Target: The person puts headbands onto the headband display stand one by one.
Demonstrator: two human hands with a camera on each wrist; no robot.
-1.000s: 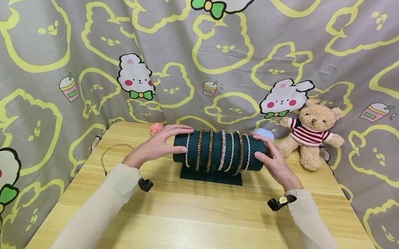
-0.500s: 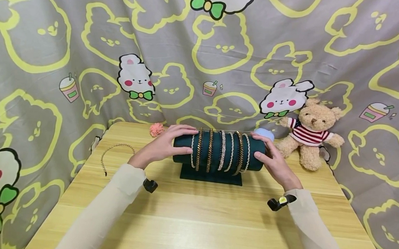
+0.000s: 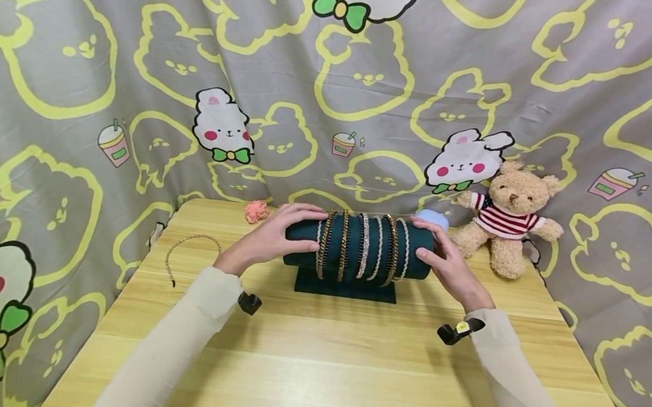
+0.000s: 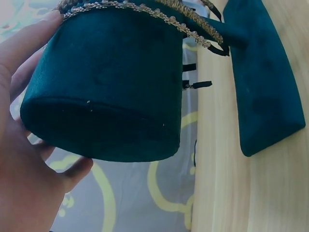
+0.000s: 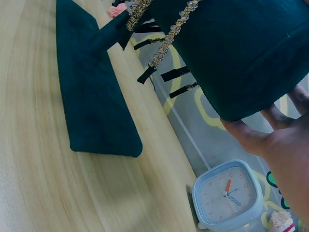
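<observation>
A dark green padded roll [image 3: 354, 247] on a flat-based display stand [image 3: 348, 290] carries several beaded, gold and silver headbands. My left hand [image 3: 271, 236] reaches over the roll's left end, thumb in front and fingers on top. It holds the leftmost beaded headband [image 4: 145, 8], which lies right beside a gold headband [image 3: 325, 248]. My right hand [image 3: 450, 267] grips the roll's right end between thumb and fingers. In the right wrist view, fingertips [image 5: 241, 133] rest against the roll's rim, and black headband tips stick out below it.
Another headband [image 3: 172, 255] lies on the wooden table [image 3: 319, 369] at the left. Near the back edge are a pink flower-like puff [image 3: 256, 211] and a light blue clock [image 5: 227, 195]. A teddy bear [image 3: 511, 221] in a striped top sits at the back right.
My left hand has moved right along the roll, sliding the leftmost beaded headband against the gold one. My right hand stays at the right end.
</observation>
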